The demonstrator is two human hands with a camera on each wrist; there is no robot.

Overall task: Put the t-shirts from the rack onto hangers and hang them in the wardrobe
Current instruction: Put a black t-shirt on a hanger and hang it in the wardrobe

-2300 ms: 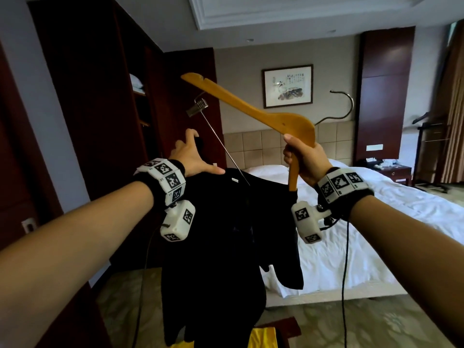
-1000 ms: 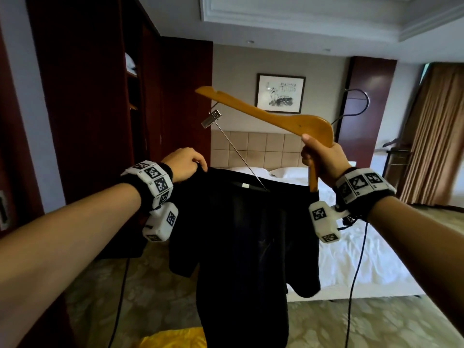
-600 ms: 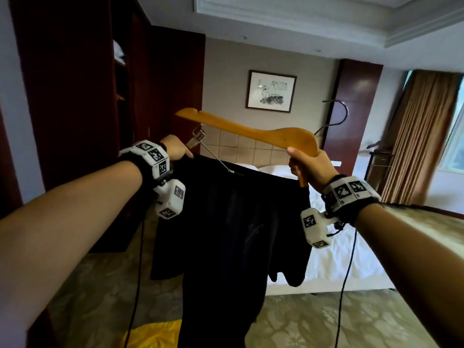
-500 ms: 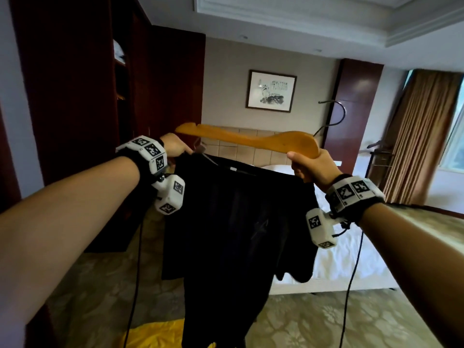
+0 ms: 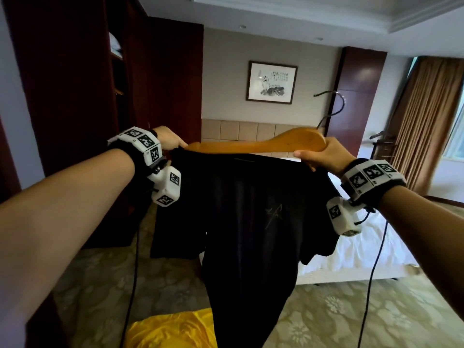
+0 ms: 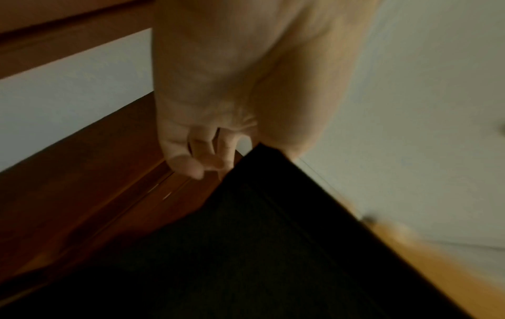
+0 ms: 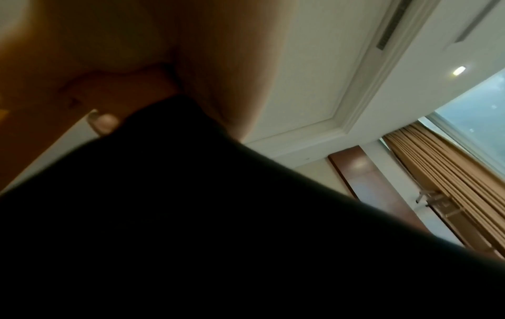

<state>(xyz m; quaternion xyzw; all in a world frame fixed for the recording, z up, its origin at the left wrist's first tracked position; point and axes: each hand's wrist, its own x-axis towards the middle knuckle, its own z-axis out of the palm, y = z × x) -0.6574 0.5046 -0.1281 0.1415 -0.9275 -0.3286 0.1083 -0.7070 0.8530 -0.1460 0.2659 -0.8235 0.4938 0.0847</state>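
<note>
Between the two raised hands hung the black t-shirt (image 5: 251,217), the wooden hanger (image 5: 263,144) lying level just above its collar. Right hand (image 5: 324,156) gripped the hanger's thick middle; left hand (image 5: 168,139) pinched the shirt's shoulder beside the hanger's tip. To do this well — judged — keep that shoulder taut and slide the tip under it. Left wrist view showed curled fingers (image 6: 196,151) on cloth — hidden from the head view. Wardrobe (image 5: 120,71) stood beyond the left hand.
</note>
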